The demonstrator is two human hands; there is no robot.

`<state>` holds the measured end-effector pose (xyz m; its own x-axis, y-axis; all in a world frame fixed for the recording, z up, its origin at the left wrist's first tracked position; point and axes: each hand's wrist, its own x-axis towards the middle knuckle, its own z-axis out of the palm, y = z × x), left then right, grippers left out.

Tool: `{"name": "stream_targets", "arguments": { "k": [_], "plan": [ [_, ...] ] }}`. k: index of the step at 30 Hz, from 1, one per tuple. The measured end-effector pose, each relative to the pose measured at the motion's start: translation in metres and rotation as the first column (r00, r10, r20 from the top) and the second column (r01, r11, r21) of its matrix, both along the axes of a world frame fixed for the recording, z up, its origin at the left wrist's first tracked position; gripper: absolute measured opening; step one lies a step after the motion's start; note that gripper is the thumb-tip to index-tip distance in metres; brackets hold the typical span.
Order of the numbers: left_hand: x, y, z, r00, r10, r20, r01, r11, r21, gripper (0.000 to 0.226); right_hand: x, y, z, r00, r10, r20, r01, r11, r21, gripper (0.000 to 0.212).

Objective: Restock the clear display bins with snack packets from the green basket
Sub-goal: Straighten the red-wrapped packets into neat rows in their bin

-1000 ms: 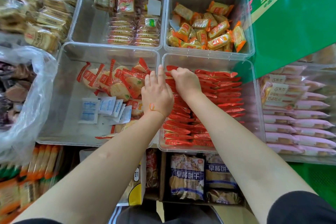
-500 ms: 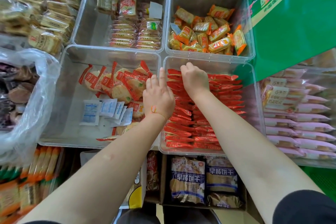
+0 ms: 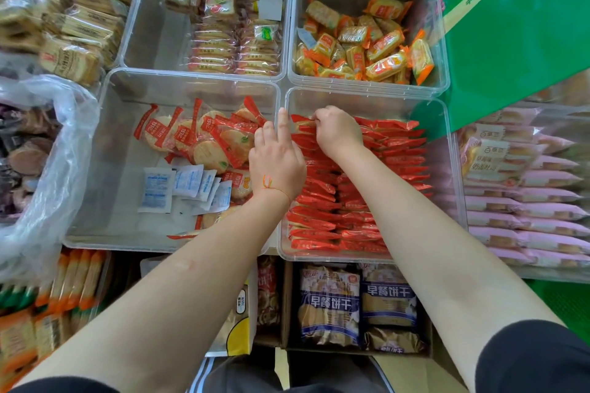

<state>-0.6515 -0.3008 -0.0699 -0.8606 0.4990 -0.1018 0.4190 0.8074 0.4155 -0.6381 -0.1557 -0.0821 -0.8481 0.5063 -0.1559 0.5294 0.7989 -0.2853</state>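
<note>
The red foil snack packets (image 3: 367,188) stand on edge in tight rows, filling the near right clear plastic display bin (image 3: 447,124) from its front wall almost to its back. My right hand (image 3: 336,134) is at the far end of those rows, fingers curled down — its grip pinches the top edge of a packet at the back of the left row. My left hand (image 3: 277,166) lies over the wall between this bin and the next, its forefinger pointing straight up along the bin's left wall and the other fingers loosely bent; its grip holds nothing. A thin orange thread (image 3: 271,183) circles that wrist.

Just to the left, the neighbouring clear bin (image 3: 108,124) holds round rice crackers in red-striped clear wrappers (image 3: 204,140) piled loosely, with small white-and-blue sachets (image 3: 178,185) lying flat in front of them. Beyond, the far right bin (image 3: 442,41) carries orange-ended cracker packets (image 3: 364,45) in a heap, and the far left bin (image 3: 140,19) has clear-wrapped biscuits (image 3: 236,51) stacked flat on its right side. Pink wrapped packets (image 3: 526,198) lie in rows at the right — a green sign panel (image 3: 517,41) rises behind them. Below the bins a cardboard box holds blue biscuit bags (image 3: 354,303).
</note>
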Motion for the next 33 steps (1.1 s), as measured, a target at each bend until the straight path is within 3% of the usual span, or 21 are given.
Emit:
{"name": "stream_targets", "arguments": {
  "k": [2,5,7,9,14,19,24,27,33],
  "plan": [
    [-0.001,0.0,-0.001,1.0,0.004,0.0,-0.004,1.0,0.019,0.059,0.005,-0.002,0.01,0.998,0.008,-0.061,-0.009,1.0,-0.028,0.031],
    [-0.001,-0.001,-0.001,1.0,0.004,0.019,-0.004,0.999,0.044,0.059,0.027,-0.012,0.022,0.97,0.038,-0.238,-0.038,0.999,0.006,0.02],
    [-0.001,0.0,-0.001,0.999,0.006,0.039,-0.009,0.998,0.066,0.059,0.043,-0.02,0.023,0.983,0.118,-0.141,-0.122,0.992,-0.017,0.014],
    [-0.003,-0.002,-0.001,0.997,-0.005,0.072,-0.003,0.994,0.113,0.059,0.054,-0.026,0.02,0.988,0.153,-0.01,-0.154,0.987,-0.04,0.023],
    [0.0,-0.025,-0.003,0.987,-0.028,0.157,-0.003,0.982,0.191,0.057,0.057,-0.027,0.022,0.995,0.048,-0.082,-0.049,0.999,-0.011,0.025],
    [0.013,-0.031,0.001,0.99,0.009,0.138,-0.034,0.983,0.18,0.053,0.05,-0.045,0.02,0.988,0.146,-0.04,-0.144,0.989,0.043,0.024],
    [0.017,-0.028,0.006,0.994,0.019,0.107,-0.035,0.988,0.149,0.055,0.038,-0.052,0.017,0.985,0.14,0.098,-0.147,0.987,0.071,0.02],
    [0.017,-0.028,0.005,0.994,0.017,0.107,-0.034,0.987,0.154,0.055,0.041,-0.047,0.019,0.977,0.203,0.061,-0.208,0.973,0.098,0.017],
    [0.017,-0.028,0.007,0.992,0.023,0.122,-0.041,0.987,0.154,0.055,0.05,-0.037,0.02,0.969,0.243,0.051,-0.235,0.964,-0.128,0.018]
  ]
}}
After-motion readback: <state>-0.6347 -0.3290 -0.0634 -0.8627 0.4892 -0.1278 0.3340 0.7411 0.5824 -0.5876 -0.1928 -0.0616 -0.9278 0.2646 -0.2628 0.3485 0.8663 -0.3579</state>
